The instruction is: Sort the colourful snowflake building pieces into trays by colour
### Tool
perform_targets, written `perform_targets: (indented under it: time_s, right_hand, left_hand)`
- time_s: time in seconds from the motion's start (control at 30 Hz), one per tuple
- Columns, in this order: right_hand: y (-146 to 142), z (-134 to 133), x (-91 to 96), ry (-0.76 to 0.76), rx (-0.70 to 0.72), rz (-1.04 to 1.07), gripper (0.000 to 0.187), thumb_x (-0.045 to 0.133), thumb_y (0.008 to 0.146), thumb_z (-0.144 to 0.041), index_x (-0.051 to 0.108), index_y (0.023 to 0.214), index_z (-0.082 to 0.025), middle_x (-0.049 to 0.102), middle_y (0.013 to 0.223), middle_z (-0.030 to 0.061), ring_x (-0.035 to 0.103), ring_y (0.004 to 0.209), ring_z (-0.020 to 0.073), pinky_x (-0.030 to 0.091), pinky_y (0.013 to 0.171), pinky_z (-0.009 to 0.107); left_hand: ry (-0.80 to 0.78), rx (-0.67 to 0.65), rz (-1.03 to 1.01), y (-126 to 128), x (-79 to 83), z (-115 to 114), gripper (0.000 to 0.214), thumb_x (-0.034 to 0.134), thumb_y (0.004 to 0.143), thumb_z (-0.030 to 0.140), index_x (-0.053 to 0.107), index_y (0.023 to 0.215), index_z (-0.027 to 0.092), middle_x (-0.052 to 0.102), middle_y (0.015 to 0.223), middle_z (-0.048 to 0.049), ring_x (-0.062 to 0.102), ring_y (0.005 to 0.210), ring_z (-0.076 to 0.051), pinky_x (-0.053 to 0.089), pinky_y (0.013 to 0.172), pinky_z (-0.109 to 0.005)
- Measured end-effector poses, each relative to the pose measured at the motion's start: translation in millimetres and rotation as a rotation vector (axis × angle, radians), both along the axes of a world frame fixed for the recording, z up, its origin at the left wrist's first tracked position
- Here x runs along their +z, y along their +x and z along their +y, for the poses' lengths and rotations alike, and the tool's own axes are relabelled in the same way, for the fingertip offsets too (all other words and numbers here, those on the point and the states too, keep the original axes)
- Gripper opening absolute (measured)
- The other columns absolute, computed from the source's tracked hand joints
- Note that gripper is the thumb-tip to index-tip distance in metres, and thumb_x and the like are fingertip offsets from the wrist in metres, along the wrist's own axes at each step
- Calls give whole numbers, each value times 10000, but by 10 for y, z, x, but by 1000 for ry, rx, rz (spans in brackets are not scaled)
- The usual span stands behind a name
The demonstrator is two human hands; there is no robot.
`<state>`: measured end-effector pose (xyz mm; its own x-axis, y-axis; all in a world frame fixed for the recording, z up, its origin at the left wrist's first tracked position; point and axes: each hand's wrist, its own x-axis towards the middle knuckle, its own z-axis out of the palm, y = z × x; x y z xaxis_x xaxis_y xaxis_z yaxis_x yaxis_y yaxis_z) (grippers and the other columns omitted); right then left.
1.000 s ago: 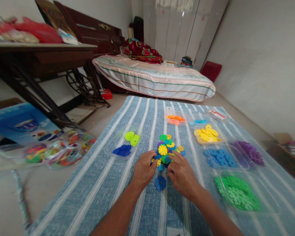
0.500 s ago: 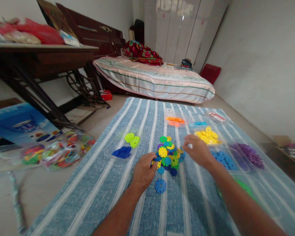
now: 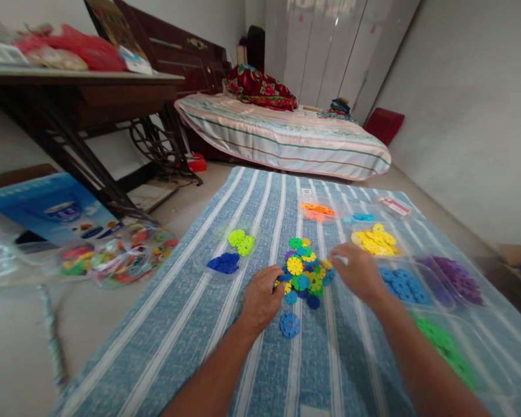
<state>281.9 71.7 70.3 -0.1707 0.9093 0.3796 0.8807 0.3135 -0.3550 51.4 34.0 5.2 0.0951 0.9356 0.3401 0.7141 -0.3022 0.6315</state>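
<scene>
A loose pile of snowflake discs in yellow, green, blue and purple lies in the middle of the striped cloth. My left hand is at the pile's left edge, its thumb and fingers closed on a dark blue disc. On the pile's right side, my right hand has its fingers bent together beside a yellow disc. What those fingertips hold, if anything, is too small to make out. One blue disc lies by itself in front of the pile.
Left of the pile, a clear tray holds lime and dark blue discs. Rightward stand trays of orange discs, yellow discs, blue discs, purple discs and green discs. Bags of colourful pieces lie at far left.
The whole view has shifted slightly, so the scene sits further right. My right hand has come down a little toward the pile's right edge. My left hand stays at the left edge.
</scene>
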Motion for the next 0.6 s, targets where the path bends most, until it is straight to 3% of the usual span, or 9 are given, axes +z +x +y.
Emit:
perform_targets:
  time_s: [0.1,0.17,0.37,0.6]
  right_hand:
    - [-299,-331,-186,25,231,-37,163,536,833,-196,695,840,-233,676,992,60,593,1023,219,488,900,374]
    - [-452,-474,-258,59,309,-108,145,560,834,-183,697,863,-222,640,1116,91,514,1168,251,445,976,427]
    - [-682,-562,-444,111,340,-269,146,598,840,-181,697,947,-169,546,1297,158,339,1342,299,377,1032,503]
    - [-714,-529,-583,278,372,-243,209,499,880,-105,682,977,-132,590,1250,153,394,1312,278,393,1032,488]
  left_hand:
    - [-2,-1,3,-2,3,-6,228,533,788,189,650,984,200,694,1089,-71,616,1062,-216,480,973,-394]
    - [-3,-7,7,-4,9,-9,230,525,797,190,651,989,199,692,1093,-73,615,1066,-214,479,974,-390]
    - [5,-8,23,-1,28,-14,236,532,787,178,650,987,220,694,1085,-56,618,1051,-207,483,967,-387]
    - [17,-2,28,-15,12,3,231,535,783,174,650,981,201,694,1082,-74,624,1040,-220,492,957,-405]
